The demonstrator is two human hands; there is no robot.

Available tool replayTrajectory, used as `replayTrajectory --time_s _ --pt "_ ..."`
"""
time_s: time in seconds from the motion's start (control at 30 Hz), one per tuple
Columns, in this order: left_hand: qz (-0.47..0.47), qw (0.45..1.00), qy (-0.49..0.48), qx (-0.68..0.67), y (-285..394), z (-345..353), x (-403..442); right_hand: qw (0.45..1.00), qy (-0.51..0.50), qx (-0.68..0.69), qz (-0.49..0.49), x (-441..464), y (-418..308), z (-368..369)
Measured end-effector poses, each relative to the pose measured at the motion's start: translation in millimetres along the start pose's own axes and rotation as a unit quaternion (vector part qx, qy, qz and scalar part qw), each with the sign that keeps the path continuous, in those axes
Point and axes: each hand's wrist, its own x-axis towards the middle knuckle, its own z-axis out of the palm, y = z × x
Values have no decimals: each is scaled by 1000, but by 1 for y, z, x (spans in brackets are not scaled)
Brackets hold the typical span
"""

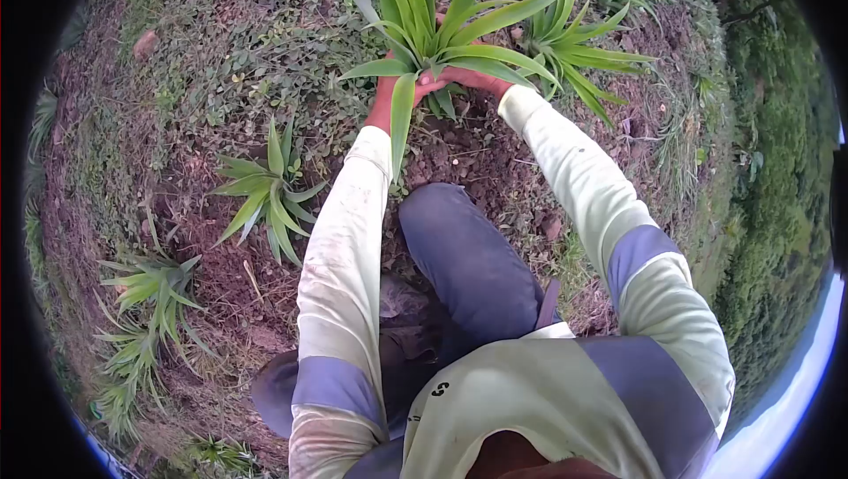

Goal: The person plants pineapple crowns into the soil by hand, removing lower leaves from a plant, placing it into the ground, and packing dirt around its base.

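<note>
A spiky rosette plant (412, 15) with long, pointed green leaves is at the top centre, upright between my hands. My left hand (383, 105) is closed around the base of its leaves from the left, partly hidden under them. From the right, my right hand (477, 80) also grips the base, its fingers mostly covered by leaves. The thumbs come close together at the front of the plant. Just below the hands lies loose brown soil (459, 148).
A similar plant (574, 46) grows right of my hands, another (269, 192) at lower left, with several more (155, 294) further left. Low weeds (256, 46) cover the slope. My bent knee (450, 223) is below the hands. Dense greenery (777, 214) stands at the right.
</note>
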Motion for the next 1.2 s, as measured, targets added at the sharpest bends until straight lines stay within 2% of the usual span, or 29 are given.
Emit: replayTrajectory --time_s 0.03,0.07,0.1,0.13,0.17,0.2,0.27,0.3,0.33,0.37,0.4,0.43,0.47,0.5,0.57,0.63,0.7,0.73,0.83,0.9,0.97,1.0,1.1,1.2 --pt "-15 999 2 -33 -6 -2 2 998 8 53 -33 4 9 4" --pt "36 998 9 59 -11 -3 1 994 7 -77 -75 6 17 1" --pt "83 985 15 148 -18 -3 0 995 4 -77 -68 6 15 2" --pt "17 1000 18 5 -22 -1 -1 996 -5 -79 -35 1 9 2" --pt "-46 988 40 -141 -25 2 -2 997 -14 -80 0 -2 4 4" --pt "-1 997 33 67 -55 -2 -4 995 -25 -99 6 -1 14 5" --pt "65 960 25 270 -74 0 -11 991 -28 -133 6 -9 43 12" --pt "66 961 25 269 -76 3 -9 985 -29 -171 -3 -9 49 14" --pt "-8 994 41 102 -78 6 -8 985 -18 -170 -2 -10 55 16" --pt "-22 983 23 182 -81 4 -13 986 -19 -169 0 -13 62 14" --pt "-33 965 3 261 -66 3 -16 994 -31 -101 32 -14 54 14" --pt "-35 965 1 262 -71 5 -19 997 -42 -33 62 -16 54 13" --pt "20 958 43 284 -75 7 -19 992 -12 118 41 -20 91 22" --pt "76 946 84 305 -79 9 -19 992 -12 118 40 -18 87 19" --pt "84 937 95 327 -86 9 -24 997 -70 -19 -20 -16 79 12" --pt "95 932 91 337 -86 12 -27 997 -67 -18 -33 -16 75 10" --pt "94 929 97 346 -84 14 -27 960 -100 -230 -127 -11 71 2" --pt "82 941 83 319 -80 15 -27 971 -84 -187 -121 -13 68 1" --pt "56 955 64 285 -63 19 -20 968 -95 -211 -100 -12 76 7" --pt "14 960 47 277 -55 19 -24 964 -65 -225 -127 -16 93 9" --pt "24 962 33 269 -91 17 -25 966 -91 -231 -72 -23 104 7" --pt "48 962 46 264 -99 17 -27 966 -91 -231 -72 -23 94 8" --pt "40 965 47 254 -118 18 -27 964 -61 -241 -91 -24 65 10" --pt "128 909 90 387 -131 18 -30 980 -41 -175 -83 -28 60 10"
